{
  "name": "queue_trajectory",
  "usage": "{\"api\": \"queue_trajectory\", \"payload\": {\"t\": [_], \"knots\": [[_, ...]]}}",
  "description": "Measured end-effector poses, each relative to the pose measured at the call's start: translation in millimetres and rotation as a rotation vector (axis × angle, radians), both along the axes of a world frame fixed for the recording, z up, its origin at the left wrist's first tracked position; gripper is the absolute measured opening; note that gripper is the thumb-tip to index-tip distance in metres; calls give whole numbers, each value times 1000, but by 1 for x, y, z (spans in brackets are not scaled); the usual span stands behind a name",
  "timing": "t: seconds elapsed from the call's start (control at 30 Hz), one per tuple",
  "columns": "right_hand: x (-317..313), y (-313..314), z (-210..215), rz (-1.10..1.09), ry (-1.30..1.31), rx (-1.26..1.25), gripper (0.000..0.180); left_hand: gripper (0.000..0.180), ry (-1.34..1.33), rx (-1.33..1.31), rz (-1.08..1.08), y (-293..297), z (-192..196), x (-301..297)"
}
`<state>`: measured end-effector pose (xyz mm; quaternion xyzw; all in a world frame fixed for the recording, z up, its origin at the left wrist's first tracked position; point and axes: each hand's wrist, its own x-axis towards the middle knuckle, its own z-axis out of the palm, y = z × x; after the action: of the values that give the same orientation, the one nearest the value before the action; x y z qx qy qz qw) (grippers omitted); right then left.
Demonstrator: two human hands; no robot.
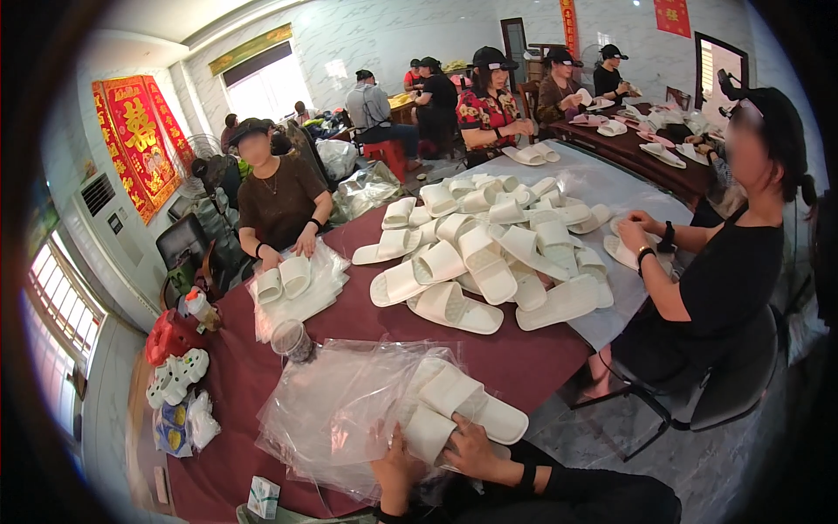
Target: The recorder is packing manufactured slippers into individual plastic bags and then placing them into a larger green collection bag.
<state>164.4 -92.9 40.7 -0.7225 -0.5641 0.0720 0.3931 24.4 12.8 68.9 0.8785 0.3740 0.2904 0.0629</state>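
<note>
Close in front of me, a pair of white slippers lies on a stack of clear plastic bags [327, 402]. My right hand [473, 450] grips the side of the nearer slipper [432, 430], fingers curled over its edge. The farther slipper [502, 419] lies alongside it, its sole end pointing right. Thin film seems to cover the left ends of both slippers. At the bag's near edge, my left hand [397, 467] pinches the clear film, just left of the nearer slipper; its fingertips are partly hard to make out.
A large heap of white slippers [484, 249] covers the table's middle. A clear plastic cup [292, 341] stands beyond the bags. A small box [263, 498], white clogs [177, 377] and a red bag [170, 336] sit leftward. Co-workers sit at the left and right edges.
</note>
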Motion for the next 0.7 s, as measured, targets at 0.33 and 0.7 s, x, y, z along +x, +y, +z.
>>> {"api": "queue_trajectory", "payload": {"t": [0.33, 0.7], "knots": [[6, 0, -1, 102, -75, 27, 41, 46, 4, -131, -339, 9, -23, -19], [20, -8, -18, 187, -12, 12, 36, 41, -8, -472, -367, 43, 55, -34]]}}
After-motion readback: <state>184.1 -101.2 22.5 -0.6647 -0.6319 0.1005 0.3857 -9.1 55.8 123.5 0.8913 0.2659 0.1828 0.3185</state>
